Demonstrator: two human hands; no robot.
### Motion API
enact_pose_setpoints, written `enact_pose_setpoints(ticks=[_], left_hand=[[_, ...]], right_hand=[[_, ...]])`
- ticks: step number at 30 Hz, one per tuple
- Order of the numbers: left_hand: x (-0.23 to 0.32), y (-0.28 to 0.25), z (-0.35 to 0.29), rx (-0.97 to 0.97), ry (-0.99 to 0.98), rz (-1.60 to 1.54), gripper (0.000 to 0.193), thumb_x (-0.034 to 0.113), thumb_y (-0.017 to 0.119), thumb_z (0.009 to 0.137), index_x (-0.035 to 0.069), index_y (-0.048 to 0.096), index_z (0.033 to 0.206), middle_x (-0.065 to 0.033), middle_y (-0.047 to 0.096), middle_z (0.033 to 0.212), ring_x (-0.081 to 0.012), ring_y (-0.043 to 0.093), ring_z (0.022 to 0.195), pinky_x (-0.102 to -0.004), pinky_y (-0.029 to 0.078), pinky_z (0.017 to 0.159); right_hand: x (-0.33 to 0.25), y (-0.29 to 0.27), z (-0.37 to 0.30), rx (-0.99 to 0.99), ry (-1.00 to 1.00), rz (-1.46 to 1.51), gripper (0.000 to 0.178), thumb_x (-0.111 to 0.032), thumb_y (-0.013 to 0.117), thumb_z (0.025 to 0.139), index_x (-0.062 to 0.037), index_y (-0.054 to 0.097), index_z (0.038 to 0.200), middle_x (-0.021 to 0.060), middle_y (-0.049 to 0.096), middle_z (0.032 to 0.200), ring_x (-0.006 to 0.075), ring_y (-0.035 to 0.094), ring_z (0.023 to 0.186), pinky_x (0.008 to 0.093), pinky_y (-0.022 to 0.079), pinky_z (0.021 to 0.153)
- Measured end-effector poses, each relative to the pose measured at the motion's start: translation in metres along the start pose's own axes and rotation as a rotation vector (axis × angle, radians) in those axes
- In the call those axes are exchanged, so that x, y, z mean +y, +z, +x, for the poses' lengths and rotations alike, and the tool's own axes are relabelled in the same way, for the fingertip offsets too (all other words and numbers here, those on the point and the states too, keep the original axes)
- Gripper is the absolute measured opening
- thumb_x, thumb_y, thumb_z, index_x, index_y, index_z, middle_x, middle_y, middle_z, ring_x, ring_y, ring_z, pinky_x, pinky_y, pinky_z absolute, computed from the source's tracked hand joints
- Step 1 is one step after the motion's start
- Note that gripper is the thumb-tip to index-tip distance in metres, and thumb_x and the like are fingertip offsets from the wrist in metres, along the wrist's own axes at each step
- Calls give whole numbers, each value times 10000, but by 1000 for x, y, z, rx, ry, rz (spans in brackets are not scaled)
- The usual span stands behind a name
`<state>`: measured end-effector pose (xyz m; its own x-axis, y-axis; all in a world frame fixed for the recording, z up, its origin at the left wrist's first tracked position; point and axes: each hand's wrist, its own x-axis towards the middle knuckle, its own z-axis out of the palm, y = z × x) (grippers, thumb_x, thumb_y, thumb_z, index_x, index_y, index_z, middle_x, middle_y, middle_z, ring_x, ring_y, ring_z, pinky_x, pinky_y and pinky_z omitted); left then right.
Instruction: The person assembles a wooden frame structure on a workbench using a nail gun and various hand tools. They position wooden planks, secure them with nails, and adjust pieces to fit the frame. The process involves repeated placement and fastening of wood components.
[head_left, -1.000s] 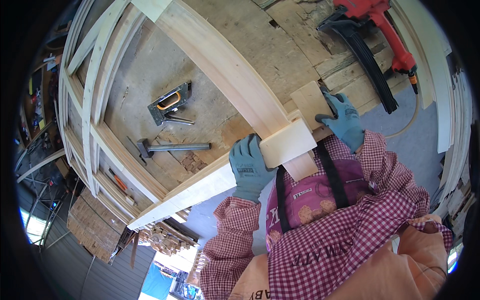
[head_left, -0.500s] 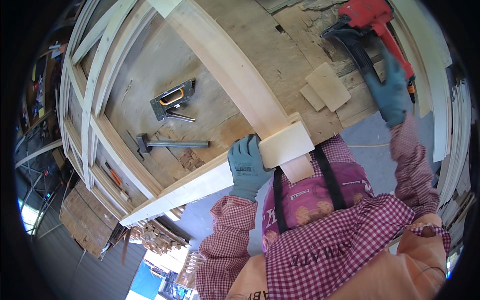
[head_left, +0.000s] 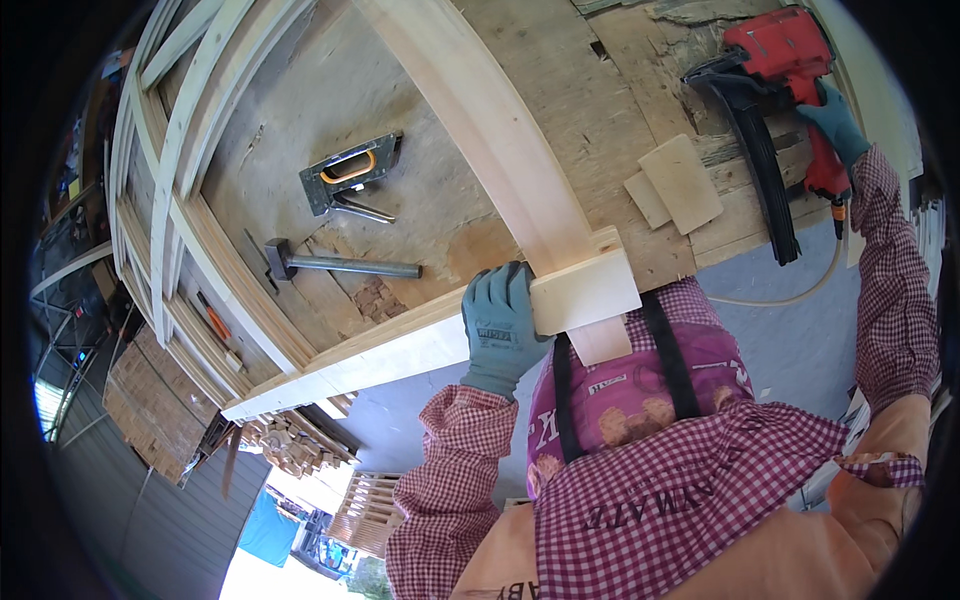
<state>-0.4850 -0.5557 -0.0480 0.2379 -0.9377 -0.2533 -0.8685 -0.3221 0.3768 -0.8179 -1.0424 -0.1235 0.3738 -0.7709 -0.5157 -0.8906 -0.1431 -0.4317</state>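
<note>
My left hand (head_left: 500, 335), in a grey-blue glove, curls its fingers over the near wooden rail (head_left: 380, 352) of a frame. Right beside it, a short pale wood block (head_left: 588, 292) lies across the end of a wide board (head_left: 490, 120). A small wood piece (head_left: 600, 342) sticks out from under that block toward my apron. At the far right, my gloved right hand (head_left: 836, 122) is closed round the handle of a red nail gun (head_left: 785, 48). The gun's long black magazine (head_left: 765, 175) points toward me over the table's edge.
A hammer (head_left: 350, 266) and a manual staple gun (head_left: 348, 178) lie on the worn plywood table inside the frame. Two thin wood offcuts (head_left: 685, 185) rest right of the board. An air hose (head_left: 775, 302) hangs from the nail gun. Curved slats (head_left: 168, 200) rise at left.
My right hand has gone from reaching at the nail gun to gripping its handle, and the gun has shifted. My left hand stays on the rail. The whole view has moved slightly.
</note>
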Motion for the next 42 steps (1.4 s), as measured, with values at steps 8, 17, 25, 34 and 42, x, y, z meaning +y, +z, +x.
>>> enact_pose_setpoints(ticks=[8,17,25,34,42], left_hand=[[2,-2,1,-14,-11,-28,729,329,736,582,15,448,1173,-161,479,1141,-353,443,1061,-485,320,943],[2,-3,0,-61,-46,-49,795,339,777,521,37,449,1179,-138,469,1125,-338,438,1069,-452,304,982],[1,-3,1,-130,-36,-28,791,341,735,584,1,431,1230,-165,466,1188,-304,426,1127,-479,240,1048],[-2,6,-3,11,0,-49,705,281,735,560,12,458,1150,-146,491,1072,-316,459,1044,-450,293,997],[-3,1,0,-11,14,-82,709,285,741,553,28,450,1147,-141,487,1068,-316,457,1044,-444,303,978]], right_hand=[[-95,-13,-124,431,-180,-406,617,-363,693,729,-1,508,1194,189,613,1066,312,611,951,372,457,843],[-140,48,-189,3,-3,470,405,-112,736,727,-24,559,1081,55,627,817,126,577,662,257,477,581],[-184,76,-210,-58,149,486,269,-6,733,702,-42,577,918,6,566,689,99,511,540,243,409,467],[-163,-1,-314,-612,225,818,322,-207,607,838,19,536,1056,97,589,789,151,562,707,262,450,625],[-188,57,-339,-603,-280,655,474,-63,620,833,28,436,1260,143,604,971,205,612,787,330,486,672]])
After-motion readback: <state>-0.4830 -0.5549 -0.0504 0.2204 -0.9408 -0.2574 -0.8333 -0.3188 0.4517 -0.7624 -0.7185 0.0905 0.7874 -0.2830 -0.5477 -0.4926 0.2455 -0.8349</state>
